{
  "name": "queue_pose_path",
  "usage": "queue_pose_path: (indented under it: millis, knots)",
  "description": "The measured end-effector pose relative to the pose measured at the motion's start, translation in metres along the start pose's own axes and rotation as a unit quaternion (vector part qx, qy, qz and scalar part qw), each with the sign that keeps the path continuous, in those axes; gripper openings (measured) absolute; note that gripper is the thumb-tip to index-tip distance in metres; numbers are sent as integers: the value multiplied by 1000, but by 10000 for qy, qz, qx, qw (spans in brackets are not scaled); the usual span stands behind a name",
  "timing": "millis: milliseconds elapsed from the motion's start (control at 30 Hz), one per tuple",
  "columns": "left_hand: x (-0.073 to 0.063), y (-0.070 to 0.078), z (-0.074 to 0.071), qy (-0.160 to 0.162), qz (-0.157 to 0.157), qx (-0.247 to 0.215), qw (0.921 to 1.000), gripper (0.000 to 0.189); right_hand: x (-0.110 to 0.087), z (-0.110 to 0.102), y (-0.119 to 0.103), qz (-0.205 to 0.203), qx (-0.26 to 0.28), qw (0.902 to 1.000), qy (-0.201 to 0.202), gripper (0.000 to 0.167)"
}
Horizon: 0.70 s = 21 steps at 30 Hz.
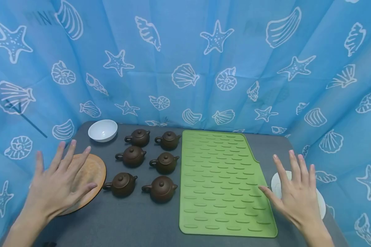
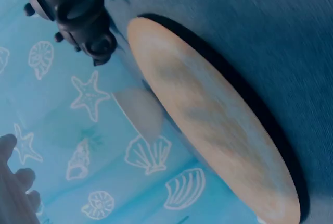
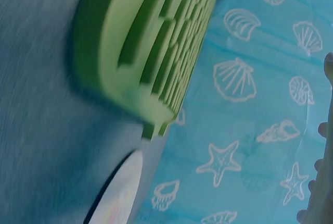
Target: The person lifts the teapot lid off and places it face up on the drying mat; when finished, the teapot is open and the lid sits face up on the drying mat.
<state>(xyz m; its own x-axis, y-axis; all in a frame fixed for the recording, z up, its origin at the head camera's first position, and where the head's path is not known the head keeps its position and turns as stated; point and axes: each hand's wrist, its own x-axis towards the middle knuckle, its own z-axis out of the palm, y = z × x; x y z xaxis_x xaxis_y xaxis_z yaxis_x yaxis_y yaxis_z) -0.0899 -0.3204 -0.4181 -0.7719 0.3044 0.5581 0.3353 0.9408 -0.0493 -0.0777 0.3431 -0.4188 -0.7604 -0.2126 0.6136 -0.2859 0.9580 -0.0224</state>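
My left hand, fingers spread and straight, hovers over a round wooden board at the left and hides part of it. On the right side, my right hand is held spread above a white plate, covering its middle. Neither hand holds anything. Between them stand several dark brown teapots in two columns, handles to the left. Right of these lies a green ridged drying mat. The left wrist view shows the board edge-on; the right wrist view shows the mat's near corner.
A white bowl stands at the back left of the grey table. Behind and on both sides hangs a blue curtain printed with shells and starfish. It meets the table's back edge.
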Motion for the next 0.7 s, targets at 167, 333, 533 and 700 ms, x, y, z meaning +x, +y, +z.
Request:
queue_pose_path:
  millis: [167, 333, 533, 700]
  knots:
    - [0, 8, 2, -87, 36, -162, 9998, 97, 3, 6, -14, -58, 204, 9998, 32, 100]
    - [0, 20, 4, 139, 156, -284, 9994, 95, 5, 13, -31, -66, 536, 9985, -67, 99]
    - [2, 40, 5, -117, 181, -692, 9974, 91, 7, 23, -55, -132, 1051, 9944, -45, 94]
    - [7, 61, 2, -468, 45, -859, 9952, 84, 10, 29, -75, -188, 1581, 9872, -130, 86]
